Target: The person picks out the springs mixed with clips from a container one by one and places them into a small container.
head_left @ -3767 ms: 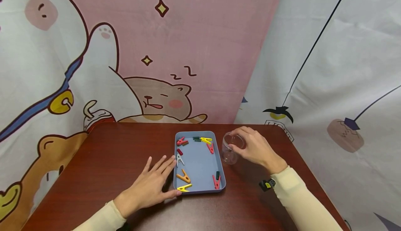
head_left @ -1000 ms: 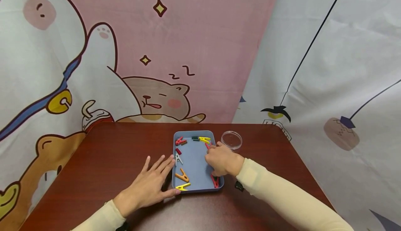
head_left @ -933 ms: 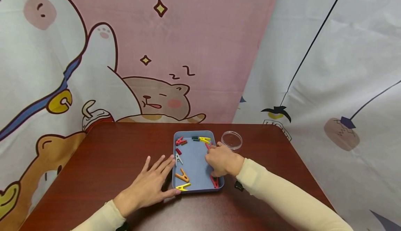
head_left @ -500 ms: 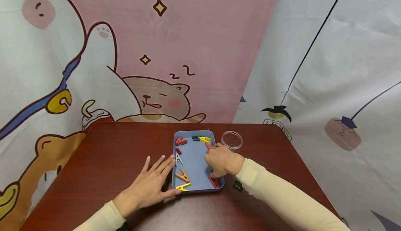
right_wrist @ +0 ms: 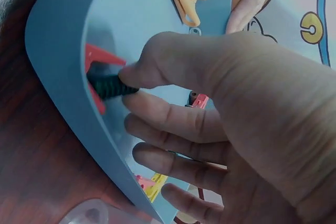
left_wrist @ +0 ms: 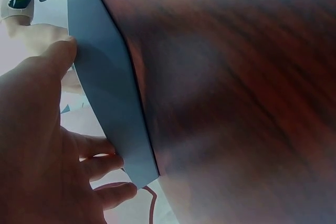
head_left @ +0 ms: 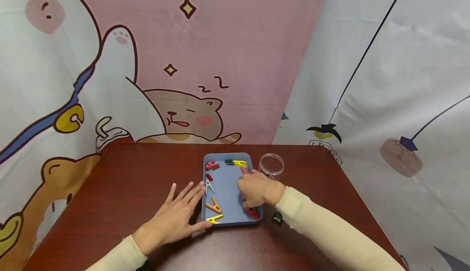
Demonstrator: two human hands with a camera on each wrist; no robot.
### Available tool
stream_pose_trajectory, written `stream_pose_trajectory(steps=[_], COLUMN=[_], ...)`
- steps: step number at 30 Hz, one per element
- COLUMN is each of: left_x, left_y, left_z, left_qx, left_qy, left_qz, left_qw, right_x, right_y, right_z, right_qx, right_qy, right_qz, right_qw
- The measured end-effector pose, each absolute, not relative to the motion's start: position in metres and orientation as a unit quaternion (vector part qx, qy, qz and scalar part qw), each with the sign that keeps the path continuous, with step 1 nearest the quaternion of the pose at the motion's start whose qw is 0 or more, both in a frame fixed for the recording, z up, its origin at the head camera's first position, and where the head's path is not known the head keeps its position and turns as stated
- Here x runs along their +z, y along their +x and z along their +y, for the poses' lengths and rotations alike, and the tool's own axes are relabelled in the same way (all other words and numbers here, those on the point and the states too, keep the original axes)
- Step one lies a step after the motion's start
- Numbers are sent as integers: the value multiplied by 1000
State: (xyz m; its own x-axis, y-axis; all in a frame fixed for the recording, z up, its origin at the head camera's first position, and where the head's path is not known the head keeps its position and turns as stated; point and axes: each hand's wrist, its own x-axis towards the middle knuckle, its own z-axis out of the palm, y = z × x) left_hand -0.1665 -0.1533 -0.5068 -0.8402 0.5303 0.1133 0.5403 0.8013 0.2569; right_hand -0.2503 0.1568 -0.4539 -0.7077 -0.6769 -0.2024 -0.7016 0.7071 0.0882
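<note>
In the head view, a blue-grey tray lies on the table. My left hand rests against its left side with fingers spread; the left wrist view has the fingertips on the tray's rim. My right hand reaches into the right part of the tray. Seen from the right wrist, its thumb and index finger pinch a small dark green ridged cylinder, whose far end sits by a red clip at the tray wall. An orange clip, a yellow clip and a white clip lie along the left side.
A clear round jar stands right of the tray. At the tray's far end are a red clip, a yellow clip and small dark green pieces. Patterned cloth hangs behind the table.
My right hand has gone from the clear jar into the tray and now pinches the green cylinder. Over the last half second it shifted slightly left. My left hand has stayed put.
</note>
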Motion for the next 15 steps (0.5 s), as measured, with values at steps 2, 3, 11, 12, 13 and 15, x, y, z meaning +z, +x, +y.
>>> stream_pose_trajectory(steps=[2,3,11,12,13,15], left_x=[-509,-510,-497,-496,-496,-495], left_y=[-167,-167,-166,-166,-166,-165], left_z=[-154,-154,-149,-149,-149,-150], left_qx=[-147,-152,-116,-114,-112,-110], left_qy=[-286,-287,-269,-269,-269,-268], left_qz=[-946,-945,-956,-956,-957,-957], left_qw=[25,25,-14,-15,-16,-17], right_x=[-455,-455,-451,-450,-448,-445], right_y=[-252,-252,-256,-256,-256,-255], right_z=[158,158,165,165,165,165], right_qx=[69,63,-7,-19,-30,-50], right_qy=[-374,-375,-396,-395,-395,-393], right_qz=[922,922,918,918,917,917], right_qw=[74,71,35,37,38,40])
